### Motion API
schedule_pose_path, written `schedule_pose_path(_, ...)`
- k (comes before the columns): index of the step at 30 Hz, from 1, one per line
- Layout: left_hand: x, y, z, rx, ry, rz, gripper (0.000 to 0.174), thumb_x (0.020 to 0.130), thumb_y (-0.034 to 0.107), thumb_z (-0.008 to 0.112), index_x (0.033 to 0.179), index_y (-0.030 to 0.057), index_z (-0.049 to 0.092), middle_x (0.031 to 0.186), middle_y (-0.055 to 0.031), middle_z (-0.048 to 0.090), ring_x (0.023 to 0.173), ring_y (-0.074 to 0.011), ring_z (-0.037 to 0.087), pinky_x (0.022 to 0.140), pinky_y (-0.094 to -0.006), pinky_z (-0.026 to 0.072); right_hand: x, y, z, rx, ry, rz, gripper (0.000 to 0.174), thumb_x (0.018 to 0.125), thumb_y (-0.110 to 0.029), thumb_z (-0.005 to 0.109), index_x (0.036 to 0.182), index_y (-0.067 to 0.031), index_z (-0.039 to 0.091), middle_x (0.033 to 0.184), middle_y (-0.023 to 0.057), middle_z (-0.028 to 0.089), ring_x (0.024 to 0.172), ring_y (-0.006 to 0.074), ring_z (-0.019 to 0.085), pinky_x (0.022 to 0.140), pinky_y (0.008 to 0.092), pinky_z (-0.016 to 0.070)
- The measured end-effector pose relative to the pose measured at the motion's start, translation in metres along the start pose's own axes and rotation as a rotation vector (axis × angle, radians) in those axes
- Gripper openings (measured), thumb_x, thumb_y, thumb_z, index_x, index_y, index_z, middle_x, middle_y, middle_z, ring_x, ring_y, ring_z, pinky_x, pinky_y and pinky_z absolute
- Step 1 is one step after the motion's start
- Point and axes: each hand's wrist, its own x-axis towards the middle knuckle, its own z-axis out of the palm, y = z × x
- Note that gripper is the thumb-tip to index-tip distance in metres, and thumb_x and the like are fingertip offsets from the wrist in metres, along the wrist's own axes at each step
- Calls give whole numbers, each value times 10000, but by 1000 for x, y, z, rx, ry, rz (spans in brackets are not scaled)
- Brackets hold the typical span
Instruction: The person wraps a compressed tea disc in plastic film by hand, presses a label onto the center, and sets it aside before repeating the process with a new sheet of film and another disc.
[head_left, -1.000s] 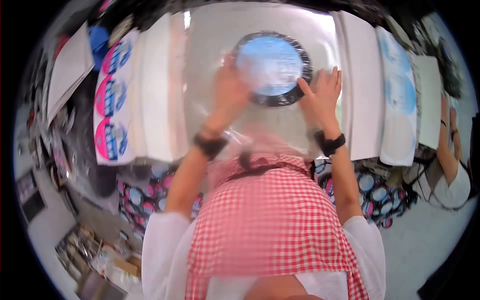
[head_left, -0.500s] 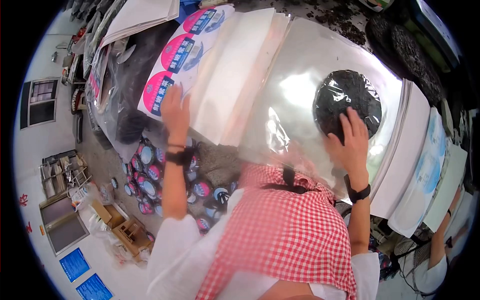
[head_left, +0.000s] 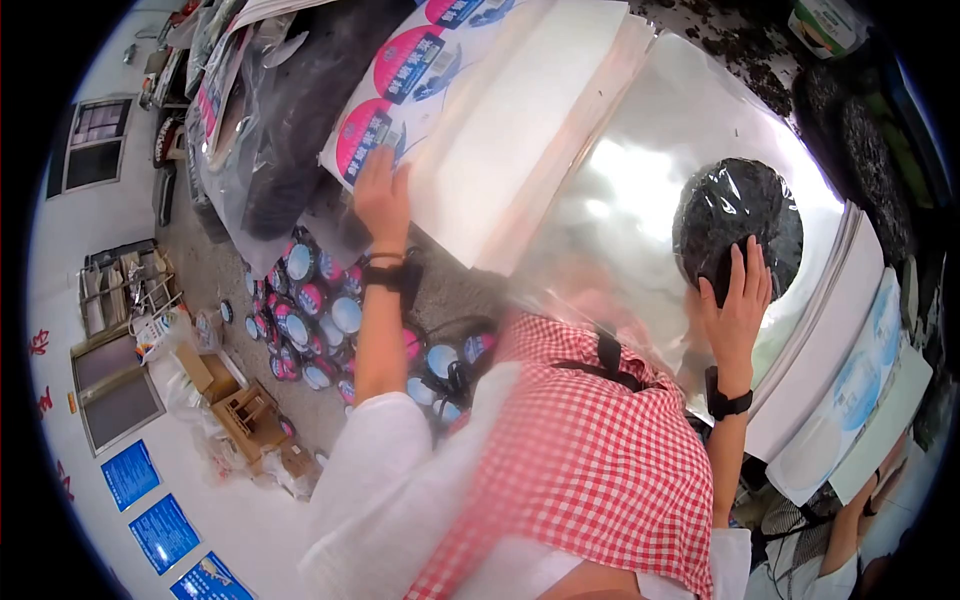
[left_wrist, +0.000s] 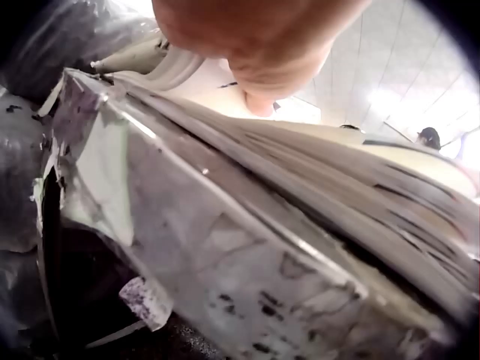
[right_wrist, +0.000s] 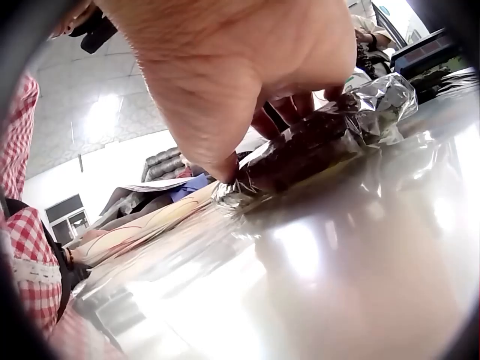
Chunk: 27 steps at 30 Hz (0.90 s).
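- While the right hand [head_left: 737, 315] rests, fingers extended and spread, on a black round disc wrapped in crinkled clear film [head_left: 735, 205], the left hand [head_left: 383, 205] touches a white paper sheet printed with pink-and-blue round labels [head_left: 405, 70].
- Disc position: flat on the glossy, silvery-looking desk [head_left: 620, 240], toward the person's right. A stack of plain white paper [head_left: 520, 120] lies between desk sheen and label sheet.
- Hand states: right appears to steady the disc with fingers and thumb, not clenched. Left fingers fairly straight, tips at the lowest label; no paper seen pinched.
- Risk, judged: the surface looks slick, so sideways pressure from the right palm could make the disc skid.
- Risk, judged: wrapping looks thin and loosely gathered at the rim; a hard fingertip or nail might split it.
- Risk, judged: left fingers could crease a label or catch more than one layer, since the paper edges in the left wrist view lie close and uneven.
- Hidden: disc underside; part of its near rim, behind the right hand.
- Cut off: label sheet at the top of the head view; another person's arm [head_left: 850, 540] at lower right, only partly shown.
- Hard to make out: material under the shine; the smeared grey panel [left_wrist: 202, 240] below the paper edges.
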Motion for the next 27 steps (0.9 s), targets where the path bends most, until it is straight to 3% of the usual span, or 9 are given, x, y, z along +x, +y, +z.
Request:
schedule_pose_path(6, 10, -3, -8, 174, -80, 164, 234, 833, 192, 700, 1029, 64, 706, 1050, -54, 703, 901, -247, 681, 756, -331, 523, -1, -3, 3, -12, 16, 5, 598, 831, -258, 659, 1345, -34, 450, 1466, 161, 371, 1348, 334, 346, 1107, 491, 247)
schedule_pose_path(9, 30, -18, -21, 55, -333, -44, 236, 812, 206, 724, 1001, 65, 723, 950, -46, 723, 811, -244, 694, 714, -304, 532, -1, -2, 3, -2, 19, 7, 593, 834, -256, 658, 1344, -35, 452, 1465, 159, 372, 1348, 330, 348, 1108, 482, 246)
schedule_pose_path(10, 39, -23, -24, -205, -319, -258, 226, 793, 214, 743, 963, 65, 739, 886, -57, 733, 783, -201, 699, 719, -271, 525, -1, -3, 2, 3, 22, 4, 591, 834, -255, 659, 1343, -36, 453, 1465, 158, 373, 1348, 328, 348, 1109, 479, 245)
schedule_pose_path(13, 61, -43, -30, -394, -529, -392, 274, 769, 231, 749, 982, 59, 730, 959, -85, 728, 810, -147, 689, 745, -262, 515, -1, -2, 2, 13, 31, -1, 588, 834, -255, 662, 1340, -38, 458, 1465, 152, 375, 1348, 323, 350, 1109, 469, 245)
schedule_pose_path(17, 55, -76, -19, -742, -503, -780, 245, 767, 190, 753, 982, 72, 745, 802, -36, 721, 730, -162, 655, 721, -269, 500, 0, -1, 0, 31, 22, 5, 570, 863, -254, 649, 1352, -43, 445, 1475, 141, 362, 1350, 329, 342, 1111, 469, 255)
schedule_pose_path(18, 55, -76, -19, -762, -511, -773, 259, 754, 175, 766, 994, 82, 741, 828, -17, 701, 741, -175, 637, 728, -276, 492, -1, -1, 0, 29, 24, 9, 575, 852, -256, 655, 1347, -46, 453, 1473, 139, 368, 1347, 322, 349, 1108, 464, 254)
schedule_pose_path(21, 46, -56, -15, -540, -367, -259, 307, 731, 176, 785, 1015, 77, 723, 936, -40, 694, 814, -188, 641, 748, -273, 488, -1, 0, 2, 21, 37, 20, 587, 828, -261, 669, 1339, -54, 468, 1468, 132, 379, 1341, 308, 363, 1104, 453, 253)
schedule_pose_path(22, 49, -38, -28, -349, -417, -127, 355, 763, 191, 771, 1088, 74, 690, 1065, -49, 668, 938, -158, 625, 815, -269, 469, -1, 0, 3, 25, 43, 19, 589, 827, -263, 670, 1340, -56, 467, 1469, 130, 379, 1340, 306, 364, 1105, 452, 253)
schedule_pose_path(27, 44, -40, -23, -418, -419, -355, 331, 738, 191, 778, 1041, 78, 708, 1019, -56, 696, 875, -154, 652, 782, -280, 501, -1, 1, 4, 23, 48, 10, 598, 827, -275, 665, 1346, -60, 461, 1473, 130, 375, 1342, 303, 363, 1107, 455, 247)
